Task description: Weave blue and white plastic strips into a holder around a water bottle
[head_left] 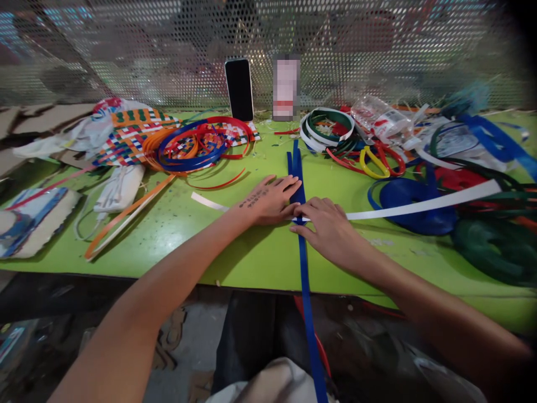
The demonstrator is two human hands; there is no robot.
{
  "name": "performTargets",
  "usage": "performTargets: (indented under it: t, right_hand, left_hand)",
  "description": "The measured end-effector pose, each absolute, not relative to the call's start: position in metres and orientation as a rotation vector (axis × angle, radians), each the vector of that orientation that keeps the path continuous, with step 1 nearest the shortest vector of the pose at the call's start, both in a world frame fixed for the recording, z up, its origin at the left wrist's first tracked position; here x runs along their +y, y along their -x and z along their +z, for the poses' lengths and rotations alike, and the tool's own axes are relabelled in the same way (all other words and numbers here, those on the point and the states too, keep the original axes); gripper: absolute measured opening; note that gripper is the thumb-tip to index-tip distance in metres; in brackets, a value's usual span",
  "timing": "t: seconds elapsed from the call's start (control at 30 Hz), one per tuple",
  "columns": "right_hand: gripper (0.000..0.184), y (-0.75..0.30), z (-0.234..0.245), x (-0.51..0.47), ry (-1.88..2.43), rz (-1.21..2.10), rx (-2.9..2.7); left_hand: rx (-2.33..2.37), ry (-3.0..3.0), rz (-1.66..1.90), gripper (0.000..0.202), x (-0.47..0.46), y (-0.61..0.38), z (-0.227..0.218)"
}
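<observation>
From here I see a long, flat, glossy blue plastic strip (305, 263) running over the edge of the lime-green tabletop (176, 235), with two blue ends beyond the hands. A matte white plastic strip (390, 212) crosses it, gently bowed. The left hand (272, 202) lies spread over them; the right hand's (325, 226) fingers curl at the crossing, pinching or not, I can't tell.

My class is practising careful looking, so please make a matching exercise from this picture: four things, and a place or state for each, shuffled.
Things
1. White strip
2. Blue strip
3. Phone
4. Bottle

Places or states
A. Upright before the mesh
B. Hanging over the table's near edge
C. Transparent
D. Stretched sideways

Pairs: 1-D, 2-B, 3-A, 4-C
</observation>
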State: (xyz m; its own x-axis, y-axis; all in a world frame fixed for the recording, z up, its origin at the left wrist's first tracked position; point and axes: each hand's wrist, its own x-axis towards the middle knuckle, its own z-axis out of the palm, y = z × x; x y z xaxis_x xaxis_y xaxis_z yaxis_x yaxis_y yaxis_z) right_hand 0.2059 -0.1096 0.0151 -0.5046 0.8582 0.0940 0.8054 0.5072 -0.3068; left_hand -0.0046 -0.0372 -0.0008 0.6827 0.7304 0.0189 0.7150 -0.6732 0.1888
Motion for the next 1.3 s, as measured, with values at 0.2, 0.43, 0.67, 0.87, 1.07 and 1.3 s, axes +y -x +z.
performTargets:
  t: [0.2, 0.43, 0.67, 0.87, 1.07, 1.3]
  right_hand:
    - [0.019, -0.21, 0.018, -0.109, 1.399, 0.346, -2.521]
    - [0.017, -0.212, 0.034, -0.11, 1.359, 0.32, -2.542]
    - [0.024, -0.221, 0.033, -0.106, 1.282, 0.142, -2.644]
    - [0.024, -0.202, 0.024, -0.13, 1.164, 0.007, -2.788]
    - [0.054, -0.177, 0.004, -0.163, 1.415, -0.169, -2.561]
    - [0.055, -0.173, -0.008, -0.165, 1.477, -0.084, -2.355]
  left_hand:
    - [1.181, -2.722, 0.146, 0.079, -0.037, 0.004, -0.002]
    - [1.211, -2.713, 0.102, 0.085, -0.037, 0.002, 0.0]
    - [1.215, -2.723, 0.127, 0.087, -0.038, 0.003, -0.001]
    - [1.221, -2.705, 0.128, 0.085, -0.036, 0.003, -0.005]
    - [1.247, -2.685, 0.096, 0.084, -0.037, 0.001, 0.0]
    - [1.243, -2.697, 0.123, 0.08, -0.038, 0.0, 0.001]
